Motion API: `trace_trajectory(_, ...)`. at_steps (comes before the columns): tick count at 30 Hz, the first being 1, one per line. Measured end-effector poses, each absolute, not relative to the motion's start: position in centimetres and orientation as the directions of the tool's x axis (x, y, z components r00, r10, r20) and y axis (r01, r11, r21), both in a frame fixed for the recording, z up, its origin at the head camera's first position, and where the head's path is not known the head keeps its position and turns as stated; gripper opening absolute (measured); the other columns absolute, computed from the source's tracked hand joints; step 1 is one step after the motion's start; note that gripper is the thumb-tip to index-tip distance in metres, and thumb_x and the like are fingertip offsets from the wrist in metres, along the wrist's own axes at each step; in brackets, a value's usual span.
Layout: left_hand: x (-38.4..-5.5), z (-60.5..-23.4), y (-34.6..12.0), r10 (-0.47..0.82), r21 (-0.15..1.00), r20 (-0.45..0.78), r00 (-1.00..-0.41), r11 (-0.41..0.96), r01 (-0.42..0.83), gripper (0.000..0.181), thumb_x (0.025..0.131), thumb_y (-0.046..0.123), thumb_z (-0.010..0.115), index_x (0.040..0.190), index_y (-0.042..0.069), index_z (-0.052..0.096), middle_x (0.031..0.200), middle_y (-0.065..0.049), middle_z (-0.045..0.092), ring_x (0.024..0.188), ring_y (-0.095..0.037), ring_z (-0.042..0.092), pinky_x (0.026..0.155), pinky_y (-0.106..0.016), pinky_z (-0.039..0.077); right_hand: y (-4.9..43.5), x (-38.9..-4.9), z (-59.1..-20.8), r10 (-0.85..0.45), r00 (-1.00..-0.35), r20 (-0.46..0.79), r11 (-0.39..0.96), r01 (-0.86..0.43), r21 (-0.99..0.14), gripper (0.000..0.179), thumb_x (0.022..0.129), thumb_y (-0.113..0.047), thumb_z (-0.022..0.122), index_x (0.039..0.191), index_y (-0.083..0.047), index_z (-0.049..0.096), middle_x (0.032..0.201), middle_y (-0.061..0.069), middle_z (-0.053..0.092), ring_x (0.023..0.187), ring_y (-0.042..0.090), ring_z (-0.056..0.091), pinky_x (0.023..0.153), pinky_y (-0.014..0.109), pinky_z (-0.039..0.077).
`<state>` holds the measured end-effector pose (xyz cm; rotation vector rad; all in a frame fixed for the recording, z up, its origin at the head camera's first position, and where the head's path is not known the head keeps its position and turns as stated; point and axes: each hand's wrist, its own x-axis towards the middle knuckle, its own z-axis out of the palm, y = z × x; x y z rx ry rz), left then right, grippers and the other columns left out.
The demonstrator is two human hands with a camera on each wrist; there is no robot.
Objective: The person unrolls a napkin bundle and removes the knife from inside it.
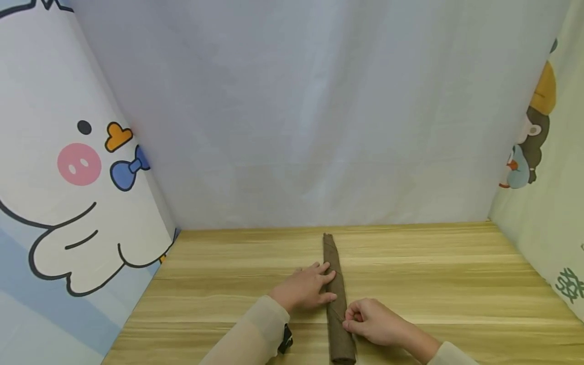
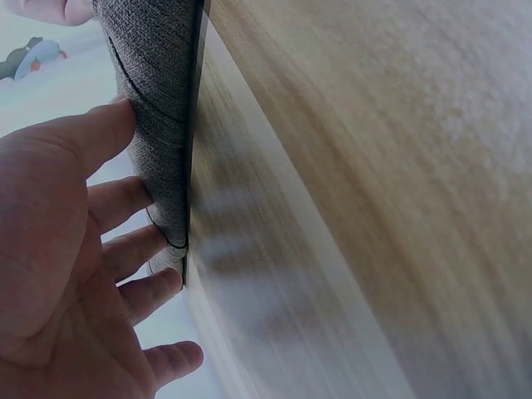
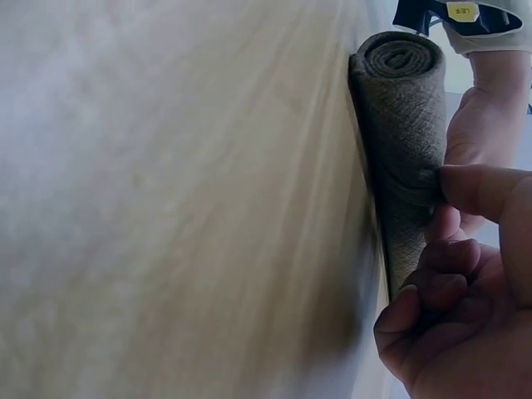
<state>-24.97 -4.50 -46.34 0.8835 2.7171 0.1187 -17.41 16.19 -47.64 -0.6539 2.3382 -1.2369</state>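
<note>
A brown cloth rolled into a long tube (image 1: 335, 289) lies lengthwise on the table, pointing away from me; its near end shows a tight spiral in the right wrist view. My left hand (image 1: 305, 289) rests on the left side of the rolled cloth (image 2: 158, 91), fingers spread and fairly straight, thumb nearer me. At the right side, lower down, my right hand (image 1: 376, 322) has its fingers curled and its thumb and forefinger at the cloth's edge, by a slanting fold line. In the right wrist view the thumb touches the rolled cloth (image 3: 407, 116).
The wood-grain table (image 1: 433, 274) extends to both sides of the roll. A pale curtain (image 1: 319, 126) hangs behind its back edge. Printed cartoon panels stand on the left (image 1: 45, 126) and right (image 1: 543, 203). A dark strap (image 1: 285, 339) shows by the left sleeve.
</note>
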Motion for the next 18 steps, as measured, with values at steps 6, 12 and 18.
trace_trajectory(6,-24.83,-46.21,-4.47,0.585,0.165,-0.241,-0.775,0.811,0.561,0.068,0.092,0.061,0.046,0.151,0.028,0.033,0.159,0.002,0.021,0.145,-0.021,0.020,0.110,-0.052,0.027,16.14,-17.40,-47.53,-0.572,-0.809,-0.138,0.503,-0.213,-0.838,0.017,0.095,-0.024,0.062,0.082,-0.014,0.062,0.053,-0.010,0.044,0.044,0.003,0.033,0.044,0.017,0.030)
trace_trajectory(12,-24.80,-46.22,-4.49,0.584,0.170,-0.244,-0.775,0.812,0.558,0.068,0.093,0.060,0.046,0.151,0.028,0.033,0.159,0.002,0.020,0.145,-0.021,0.019,0.111,-0.052,0.026,16.15,-17.46,-47.64,-0.571,-0.809,-0.138,0.507,-0.215,-0.834,0.017,0.095,-0.025,0.062,0.081,-0.014,0.062,0.054,-0.010,0.045,0.044,0.002,0.034,0.044,0.017,0.030)
trace_trajectory(18,-24.68,-46.02,-4.59,0.585,0.181,-0.245,-0.773,0.811,0.556,0.067,0.094,0.060,0.045,0.151,0.027,0.033,0.159,0.001,0.020,0.145,-0.022,0.019,0.111,-0.053,0.025,16.12,-17.44,-47.67,-0.565,-0.814,-0.136,0.517,-0.220,-0.827,0.016,0.095,-0.025,0.063,0.082,-0.015,0.062,0.054,-0.010,0.045,0.044,0.002,0.034,0.044,0.017,0.030)
